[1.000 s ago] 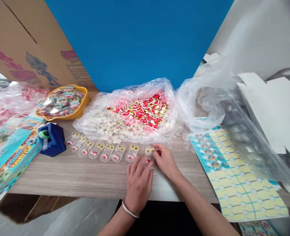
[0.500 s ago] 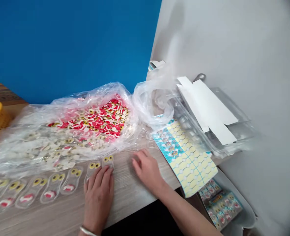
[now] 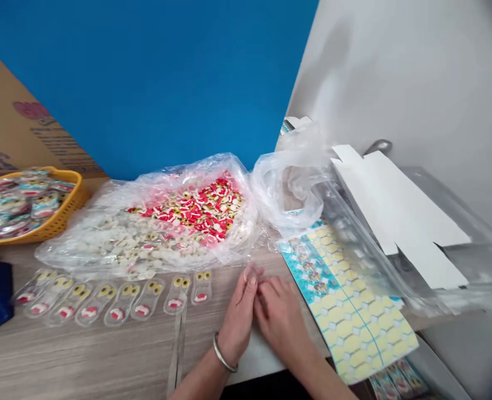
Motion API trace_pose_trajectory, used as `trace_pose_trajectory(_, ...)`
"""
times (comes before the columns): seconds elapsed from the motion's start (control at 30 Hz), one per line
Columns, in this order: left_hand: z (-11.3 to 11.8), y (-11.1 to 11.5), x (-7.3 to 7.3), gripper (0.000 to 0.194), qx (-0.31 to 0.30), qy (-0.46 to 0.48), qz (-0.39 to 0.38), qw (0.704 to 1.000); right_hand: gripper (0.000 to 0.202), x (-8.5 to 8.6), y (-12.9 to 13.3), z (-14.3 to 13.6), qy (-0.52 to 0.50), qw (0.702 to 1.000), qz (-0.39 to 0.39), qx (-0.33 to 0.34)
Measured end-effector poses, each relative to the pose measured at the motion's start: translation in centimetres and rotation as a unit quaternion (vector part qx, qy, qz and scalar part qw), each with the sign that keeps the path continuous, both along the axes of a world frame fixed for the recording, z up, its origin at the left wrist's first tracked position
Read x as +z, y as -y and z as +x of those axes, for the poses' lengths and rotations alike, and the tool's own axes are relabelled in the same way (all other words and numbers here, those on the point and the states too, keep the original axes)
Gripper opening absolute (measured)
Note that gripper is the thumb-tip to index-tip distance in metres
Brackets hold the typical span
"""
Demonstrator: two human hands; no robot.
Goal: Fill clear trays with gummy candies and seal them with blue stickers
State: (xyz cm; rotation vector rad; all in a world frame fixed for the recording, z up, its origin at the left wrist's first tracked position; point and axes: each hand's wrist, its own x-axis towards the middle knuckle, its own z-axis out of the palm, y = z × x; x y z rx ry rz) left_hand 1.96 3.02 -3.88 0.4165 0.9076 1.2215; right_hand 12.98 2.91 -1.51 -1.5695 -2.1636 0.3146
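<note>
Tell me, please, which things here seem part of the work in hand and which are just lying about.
Likely in the work:
clear plastic shells in a row
bagged eye and mouth pieces
yellow basket

Perhaps just lying about:
white cardboard cutout
brown printed carton
printed sheet, role unclear

Holds left grip with thumb uppermost; curls right grip inward, close against left grip's right side.

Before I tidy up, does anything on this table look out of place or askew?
The printed sheet looks odd: it lies askew, its near end jutting off the table. Also, the clear shells crowd closer at the row's left end than its right.
</note>
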Motion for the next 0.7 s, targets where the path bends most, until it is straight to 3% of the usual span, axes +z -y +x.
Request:
trace_pose_trajectory(0.07, -0.8, -1.1, 0.6, 0.04, 0.022, -0.054, 0.017, 0.998, 0.013, 1.4, -0.5, -1.0, -0.077, 0.995, -0.027, 0.064)
trace_pose_trajectory(0.13, -2.2, -2.4, 1.5, 0.039, 0.039, -0.102, 0.027, 0.994, 0.014, 2.8, -2.5, -1.3, -0.147, 0.981, -0.067, 0.108)
trace_pose_trajectory(0.23, -4.4, -4.6, 2.7, 0.037, 0.056, -0.079, 0.018, 0.995, 0.016, 4.0, -8.1, -1.4, -0.164, 0.98, -0.068, 0.092)
trace_pose_trajectory(0.37, -5.9, -6.4, 2.8, 0.036, 0.072, -0.026, -0.002, 0.997, 0.021, 3.5, -17.0, -3.0, -0.067, 0.996, -0.007, 0.064)
trace_pose_trajectory(0.47, -6.2, -6.5, 2.2, 0.037, 0.071, -0.005, -0.007, 0.997, 0.026, 2.3, -21.7, -5.2, 0.087, 0.993, -0.025, 0.074)
trace_pose_trajectory(0.57, -6.3, -6.2, 1.8, 0.034, 0.064, 0.003, -0.006, 0.998, 0.026, 1.1, -24.0, -6.7, 0.182, 0.979, -0.045, 0.074)
trace_pose_trajectory(0.7, -6.6, -6.0, 1.8, 0.032, 0.061, 0.006, -0.006, 0.998, 0.026, 0.3, -24.5, -6.9, 0.206, 0.975, -0.056, 0.062)
